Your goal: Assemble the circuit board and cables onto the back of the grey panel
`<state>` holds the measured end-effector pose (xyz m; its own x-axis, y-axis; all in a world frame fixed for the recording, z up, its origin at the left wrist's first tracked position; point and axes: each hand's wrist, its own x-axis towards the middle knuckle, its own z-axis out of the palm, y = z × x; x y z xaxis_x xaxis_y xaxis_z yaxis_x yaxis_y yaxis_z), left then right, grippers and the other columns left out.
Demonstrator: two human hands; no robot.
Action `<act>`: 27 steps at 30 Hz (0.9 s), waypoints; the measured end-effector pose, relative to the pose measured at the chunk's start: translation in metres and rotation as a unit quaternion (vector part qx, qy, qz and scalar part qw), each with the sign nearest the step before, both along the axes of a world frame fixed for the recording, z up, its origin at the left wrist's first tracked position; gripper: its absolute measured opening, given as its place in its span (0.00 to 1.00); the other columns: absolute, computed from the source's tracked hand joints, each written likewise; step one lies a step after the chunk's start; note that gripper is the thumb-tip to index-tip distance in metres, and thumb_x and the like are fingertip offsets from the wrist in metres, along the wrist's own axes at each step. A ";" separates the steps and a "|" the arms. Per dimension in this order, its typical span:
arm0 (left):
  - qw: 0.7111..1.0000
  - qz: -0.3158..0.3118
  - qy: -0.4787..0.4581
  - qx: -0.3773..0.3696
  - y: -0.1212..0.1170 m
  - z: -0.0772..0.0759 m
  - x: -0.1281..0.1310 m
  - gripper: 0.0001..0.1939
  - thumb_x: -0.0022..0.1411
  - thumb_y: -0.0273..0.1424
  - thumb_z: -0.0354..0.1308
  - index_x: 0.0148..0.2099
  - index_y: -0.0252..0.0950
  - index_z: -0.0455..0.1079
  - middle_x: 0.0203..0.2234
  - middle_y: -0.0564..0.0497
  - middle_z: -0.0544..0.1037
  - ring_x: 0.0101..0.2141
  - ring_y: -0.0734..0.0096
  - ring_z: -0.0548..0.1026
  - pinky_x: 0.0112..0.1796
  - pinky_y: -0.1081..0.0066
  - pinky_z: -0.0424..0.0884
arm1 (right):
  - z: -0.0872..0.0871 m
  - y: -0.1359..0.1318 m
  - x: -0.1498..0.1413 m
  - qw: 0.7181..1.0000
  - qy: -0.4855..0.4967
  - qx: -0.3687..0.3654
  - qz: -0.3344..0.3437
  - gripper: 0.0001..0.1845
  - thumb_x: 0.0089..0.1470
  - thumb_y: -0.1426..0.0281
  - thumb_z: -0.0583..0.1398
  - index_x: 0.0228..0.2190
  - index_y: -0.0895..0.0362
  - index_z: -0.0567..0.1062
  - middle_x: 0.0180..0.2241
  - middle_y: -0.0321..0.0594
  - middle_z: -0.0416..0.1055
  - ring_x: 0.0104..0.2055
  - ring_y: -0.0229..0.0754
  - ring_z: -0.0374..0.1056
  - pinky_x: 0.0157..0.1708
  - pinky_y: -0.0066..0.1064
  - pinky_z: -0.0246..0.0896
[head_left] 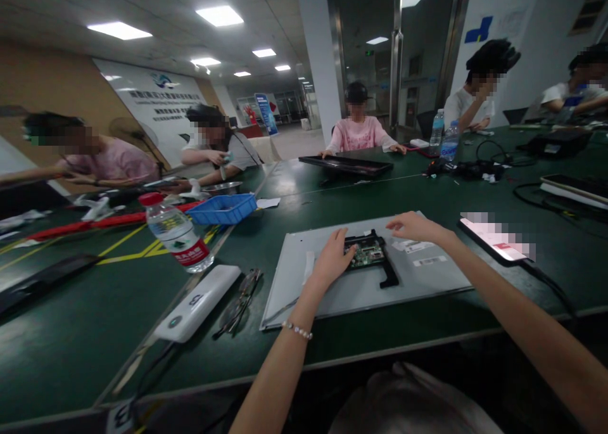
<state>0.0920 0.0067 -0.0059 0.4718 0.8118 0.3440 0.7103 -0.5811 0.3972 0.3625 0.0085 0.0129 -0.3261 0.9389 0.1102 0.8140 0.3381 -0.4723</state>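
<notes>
A flat grey display panel [327,298] lies on the green table in front of me, its back facing up. On its middle sits a black plastic bracket [390,272] with a green circuit board [368,253]. My left hand [334,256] rests at the left edge of the bracket, fingers stretched forward and thumb at the board. Just right of the bracket, my right hand [411,226] hovers above the panel with fingers slightly bent and apart; nothing shows in it. White labels [430,261] lie on the panel below my right hand.
Left of the panel are eyeglasses [241,302], a white power bank [199,302] with a cable, a water bottle [178,234] and a blue tray [223,209]. A lit phone [496,237] lies right. Several people sit around; one opposite touches a black screen [346,165].
</notes>
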 end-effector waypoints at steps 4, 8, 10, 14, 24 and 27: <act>0.998 -0.048 0.005 0.050 -0.010 0.009 0.008 0.20 0.66 0.32 0.46 0.59 0.34 0.57 0.56 0.43 0.63 0.57 0.62 0.61 0.58 0.62 0.57 | -0.009 -0.014 0.016 0.997 0.019 -0.081 0.002 0.22 0.47 0.71 0.62 0.46 0.60 0.74 0.45 0.46 0.74 0.43 0.45 0.71 0.43 0.30 0.64; 0.991 -0.107 0.040 0.066 -0.022 0.015 0.016 0.18 0.66 0.30 0.46 0.57 0.37 0.60 0.54 0.46 0.65 0.55 0.63 0.62 0.57 0.61 0.58 | -0.014 -0.019 0.009 0.996 0.017 -0.085 -0.028 0.20 0.45 0.74 0.61 0.43 0.61 0.76 0.42 0.46 0.75 0.41 0.44 0.71 0.40 0.29 0.64; 0.988 -0.125 0.059 0.067 -0.026 0.016 0.019 0.18 0.66 0.30 0.47 0.57 0.38 0.60 0.53 0.46 0.66 0.55 0.63 0.63 0.57 0.60 0.58 | -0.015 -0.020 0.005 0.996 0.007 -0.072 -0.052 0.16 0.45 0.73 0.61 0.39 0.63 0.77 0.39 0.48 0.76 0.40 0.45 0.71 0.38 0.29 0.63; 0.984 -0.140 0.083 0.071 -0.031 0.015 0.023 0.17 0.67 0.33 0.47 0.56 0.37 0.61 0.52 0.46 0.67 0.54 0.63 0.63 0.56 0.60 0.59 | -0.019 -0.022 0.003 0.996 0.003 -0.054 -0.074 0.11 0.45 0.70 0.61 0.32 0.63 0.79 0.35 0.48 0.77 0.38 0.47 0.72 0.37 0.30 0.62; 0.979 -0.161 0.096 0.078 -0.032 0.011 0.027 0.16 0.67 0.34 0.48 0.55 0.37 0.63 0.49 0.46 0.69 0.51 0.62 0.64 0.53 0.61 0.61 | -0.025 -0.028 -0.004 0.971 0.227 -0.074 -0.029 0.13 0.49 0.66 0.59 0.35 0.60 0.78 0.32 0.43 0.76 0.33 0.41 0.71 0.32 0.29 0.63; 0.979 -0.163 0.096 0.081 -0.031 0.010 0.027 0.16 0.66 0.34 0.48 0.55 0.38 0.63 0.49 0.46 0.69 0.52 0.62 0.64 0.53 0.60 0.61 | -0.026 -0.029 -0.009 0.963 0.248 -0.102 -0.039 0.15 0.49 0.65 0.59 0.35 0.60 0.78 0.31 0.43 0.76 0.31 0.41 0.70 0.29 0.28 0.62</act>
<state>0.1187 -0.0247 0.0042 0.7647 0.5498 0.3362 0.5297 -0.8333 0.1580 0.3538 -0.0207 -0.0136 -0.2086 0.9770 0.0449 0.4907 0.1443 -0.8593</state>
